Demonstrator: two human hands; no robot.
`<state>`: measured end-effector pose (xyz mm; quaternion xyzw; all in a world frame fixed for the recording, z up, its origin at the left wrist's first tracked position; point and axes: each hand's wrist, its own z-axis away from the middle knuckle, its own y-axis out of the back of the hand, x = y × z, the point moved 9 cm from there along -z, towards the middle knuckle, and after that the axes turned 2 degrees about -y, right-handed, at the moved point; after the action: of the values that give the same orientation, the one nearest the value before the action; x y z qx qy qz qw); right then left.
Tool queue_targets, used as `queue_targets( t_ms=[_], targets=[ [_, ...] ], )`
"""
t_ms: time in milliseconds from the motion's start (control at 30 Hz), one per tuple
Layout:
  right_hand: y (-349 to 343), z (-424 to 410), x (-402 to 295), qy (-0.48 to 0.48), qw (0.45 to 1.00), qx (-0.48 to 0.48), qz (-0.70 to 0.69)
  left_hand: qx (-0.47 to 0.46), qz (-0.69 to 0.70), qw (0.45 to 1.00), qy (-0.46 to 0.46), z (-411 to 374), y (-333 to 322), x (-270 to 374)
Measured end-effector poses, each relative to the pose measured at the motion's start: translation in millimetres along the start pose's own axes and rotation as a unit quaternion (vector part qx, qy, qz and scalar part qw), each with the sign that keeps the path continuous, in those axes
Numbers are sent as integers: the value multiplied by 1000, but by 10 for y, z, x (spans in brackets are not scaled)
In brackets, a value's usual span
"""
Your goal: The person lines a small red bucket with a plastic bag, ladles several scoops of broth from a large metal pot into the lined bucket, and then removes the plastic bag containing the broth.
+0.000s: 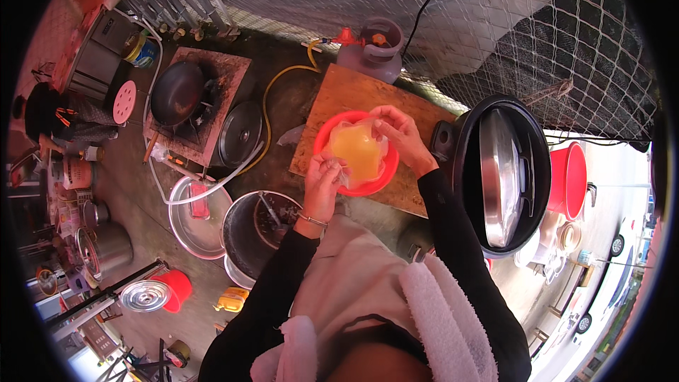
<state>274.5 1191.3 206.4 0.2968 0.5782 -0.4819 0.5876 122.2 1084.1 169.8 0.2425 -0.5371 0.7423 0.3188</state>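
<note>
A red plastic basin (pixel 390 171) rests on a wooden board (pixel 339 93) before me. Inside it lies a clear plastic bag (pixel 333 143) around a yellow mass (pixel 356 143); whether that is liquid or solid I cannot tell. The fingers of my left hand (pixel 322 175) pinch the bag's edge at the near left side of the basin. On the far right side, my right hand (pixel 398 130) has thumb and fingertips together on the bag's rim. A bracelet (pixel 313 219) circles my left wrist.
A black wok (pixel 177 93) sits on a gas stove (pixel 233 74) at left. Behind the board stands a gas cylinder (pixel 371 61) with a yellow hose (pixel 270 95). A deep pot (pixel 244 239) is near my left forearm. At right, a large black tub (pixel 461 180) holds a metal lid (pixel 498 180).
</note>
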Motion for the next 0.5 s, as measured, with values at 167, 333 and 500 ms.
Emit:
queue_targets(
  t_ms=[167, 333, 500],
  targets=[
    [-162, 162, 90, -111, 993, -37, 14, -29, 42, 998, 29, 16, -213, 48],
    [-260, 217, 144, -119, 987, -84, 68, -82, 51, 994, 41, 61, -464, 61],
    [-443, 266, 113, -75, 984, -88, 136, -70, 26, 997, 23, 51, -480, 36]
  ],
)
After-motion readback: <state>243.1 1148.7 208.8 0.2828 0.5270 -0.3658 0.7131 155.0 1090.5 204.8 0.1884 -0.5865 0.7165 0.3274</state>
